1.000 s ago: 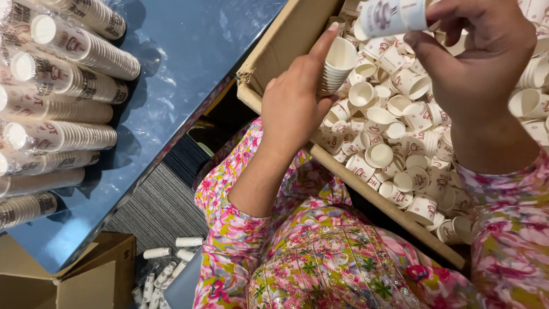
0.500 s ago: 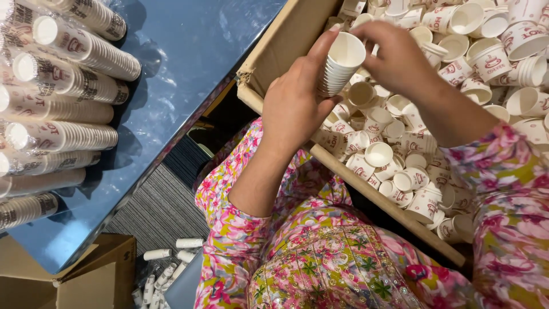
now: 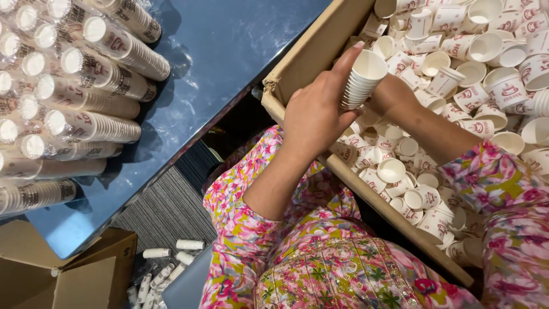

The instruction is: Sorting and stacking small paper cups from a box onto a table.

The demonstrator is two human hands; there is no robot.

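**White paper cups stacked in the left hand, over the near edge of the box**

White paper is nearly everywhere here. The left hand (image 3: 314, 117) grasps a short stack of cups (image 3: 361, 80), with the fingers closed around its lower part and one finger stretched up along its side. The stack is held above the near wall of the cardboard box (image 3: 311, 54). Its long axis is tilted: the open mouth points up and to the right, away from the person, and the bottom end sits in the palm.

The right hand is mostly hidden behind the stack and the left hand. Only the right forearm (image 3: 434, 129) is seen, coming from the flowered sleeve (image 3: 503, 183) and going to just under the stack. I cannot tell whether this hand is closed or loose.

The loose cups (image 3: 457, 80) lie in the box on the right side of the stack, directly under and around the right forearm, so the right hand is nearer to them. On the blue table (image 3: 229, 68), well apart to the left, long wrapped stacks (image 3: 86, 114) lie on their sides.
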